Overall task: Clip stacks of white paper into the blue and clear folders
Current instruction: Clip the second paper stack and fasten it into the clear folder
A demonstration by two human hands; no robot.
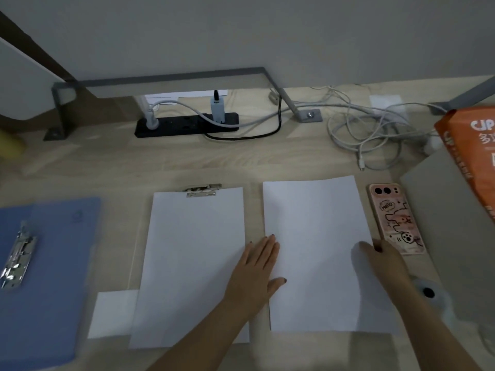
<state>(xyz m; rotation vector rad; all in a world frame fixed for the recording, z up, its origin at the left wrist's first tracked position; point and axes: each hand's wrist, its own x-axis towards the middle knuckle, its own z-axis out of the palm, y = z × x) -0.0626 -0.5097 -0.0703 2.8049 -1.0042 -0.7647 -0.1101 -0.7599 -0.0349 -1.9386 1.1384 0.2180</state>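
A blue folder [53, 277] lies open at the left, its metal clip [17, 259] bare. In the middle, a stack of white paper [187, 263] sits under the silver clip [202, 190] of a clear folder whose edge [134, 253] barely shows. A second, loose stack of white paper [316, 245] lies to the right. My left hand [255, 274] rests flat with fingers apart across the gap between the two stacks. My right hand [380, 261] grips the loose stack's right edge, thumb on top.
A pink phone [396, 218] lies just right of the loose stack. A grey board [455, 236] and an orange paper pack [476, 151] sit far right. A black power strip [187, 124] and tangled white cables [375, 129] lie at the back. A small white sheet [112, 314] pokes out bottom left.
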